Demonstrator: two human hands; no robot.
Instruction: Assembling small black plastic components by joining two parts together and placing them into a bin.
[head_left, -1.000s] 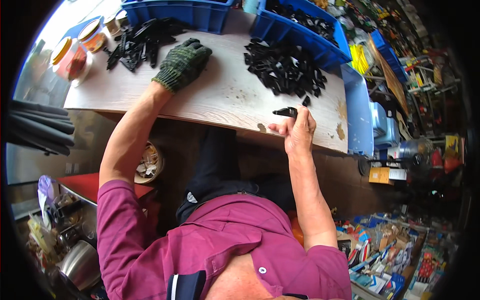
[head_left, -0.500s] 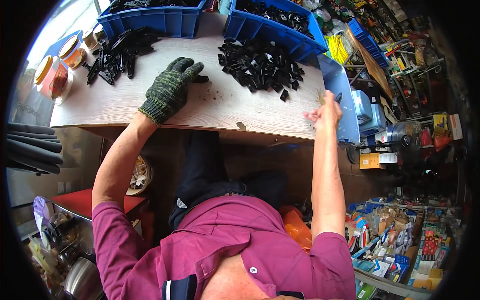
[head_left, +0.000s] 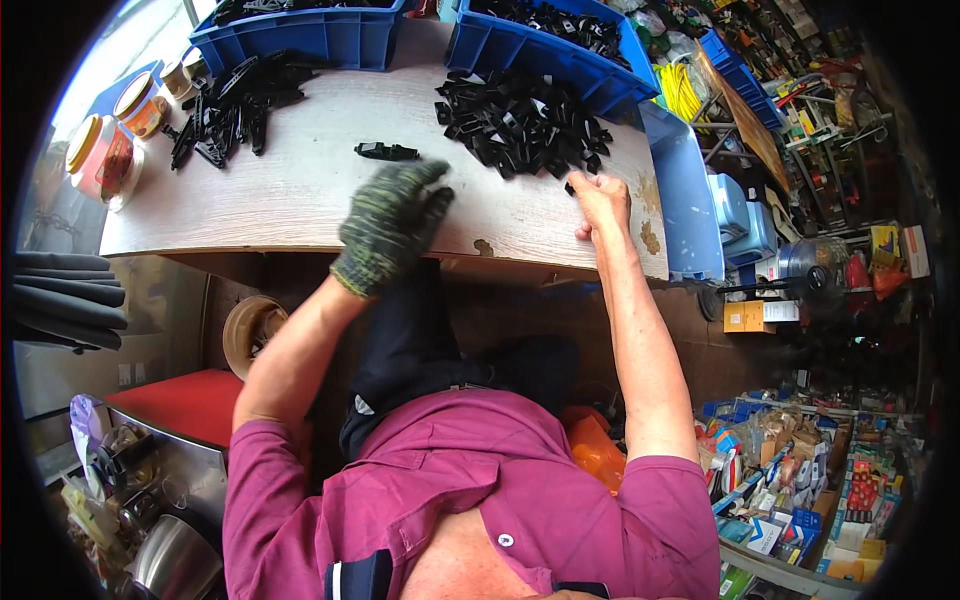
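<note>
Looks like the small-piece pickup step, right at the heap's edge

Bare right hand (head_left: 604,207) has fingertips nearly together at a small black plastic piece (head_left: 571,187) by the heap of black plastic pieces (head_left: 525,122); can't tell if the grip's got it. Gloved left hand (head_left: 388,225) is half-open, nothing visible in it, near a longer black plastic part (head_left: 386,151) on the tabletop (head_left: 290,205). Next move calls for a neat pinch, I'd say.
</note>
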